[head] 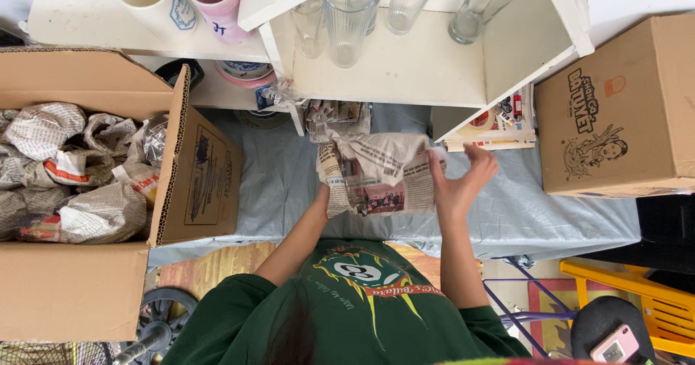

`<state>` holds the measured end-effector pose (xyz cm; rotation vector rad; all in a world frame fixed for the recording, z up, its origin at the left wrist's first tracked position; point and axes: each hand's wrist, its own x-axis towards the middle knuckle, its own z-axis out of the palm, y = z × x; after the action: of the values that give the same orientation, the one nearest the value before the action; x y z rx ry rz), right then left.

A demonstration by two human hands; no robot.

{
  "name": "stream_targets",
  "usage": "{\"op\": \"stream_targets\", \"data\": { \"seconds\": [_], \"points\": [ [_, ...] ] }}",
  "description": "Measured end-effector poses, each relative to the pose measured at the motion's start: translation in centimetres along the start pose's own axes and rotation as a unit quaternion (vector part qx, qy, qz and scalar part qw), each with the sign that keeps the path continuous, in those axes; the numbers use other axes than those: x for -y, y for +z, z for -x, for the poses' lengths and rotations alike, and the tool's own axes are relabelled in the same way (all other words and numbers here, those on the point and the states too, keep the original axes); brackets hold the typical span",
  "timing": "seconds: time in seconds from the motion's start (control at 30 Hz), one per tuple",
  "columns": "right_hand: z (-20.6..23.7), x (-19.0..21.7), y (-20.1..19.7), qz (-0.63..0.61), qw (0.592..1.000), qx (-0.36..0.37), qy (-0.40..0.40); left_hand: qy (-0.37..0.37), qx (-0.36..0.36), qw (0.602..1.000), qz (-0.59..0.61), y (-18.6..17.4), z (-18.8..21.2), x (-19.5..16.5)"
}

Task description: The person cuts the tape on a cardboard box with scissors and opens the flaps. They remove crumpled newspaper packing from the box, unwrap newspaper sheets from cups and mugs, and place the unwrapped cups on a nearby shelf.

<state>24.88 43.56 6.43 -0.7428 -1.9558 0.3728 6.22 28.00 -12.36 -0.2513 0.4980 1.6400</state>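
In the middle of the view I hold a bundle of newspaper [380, 173] wrapped around something that is hidden. My right hand [463, 177] grips its right edge and folds the paper over. My left hand [323, 191] is mostly hidden behind the bundle's left side and supports it from below. The bundle hovers above a table covered with a pale blue cloth [282, 184].
An open cardboard box [195, 177] at the left holds several newspaper-wrapped bundles [79, 170]. A white shelf [405, 68] ahead carries tall glasses [349, 18] and two mugs [181, 0]. A closed cardboard box [622, 112] stands right, a newspaper stack [499, 130] beside it. A yellow stool [637, 293] is lower right.
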Motion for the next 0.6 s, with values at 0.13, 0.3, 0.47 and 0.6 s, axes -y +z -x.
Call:
{"op": "stream_targets", "data": {
  "seconds": [0.13,0.3,0.47,0.6],
  "points": [
    [3.7,4.6,-0.1,-0.084,0.994,0.052,-0.038,0.058,0.000,0.998,0.002,0.0,-0.2,1.0],
    [8.3,6.7,6.3,-0.114,0.966,0.230,0.017,0.176,-0.031,0.984,0.000,0.8,0.1,3.4],
    [9.9,3.3,10.9,-0.274,0.890,0.304,0.200,0.254,-0.100,0.958,-0.089,1.7,2.0,3.2],
    [9.7,0.7,12.2,-0.354,0.729,0.456,0.367,0.303,-0.050,0.944,-0.121,0.6,3.3,1.0]
  ]
}}
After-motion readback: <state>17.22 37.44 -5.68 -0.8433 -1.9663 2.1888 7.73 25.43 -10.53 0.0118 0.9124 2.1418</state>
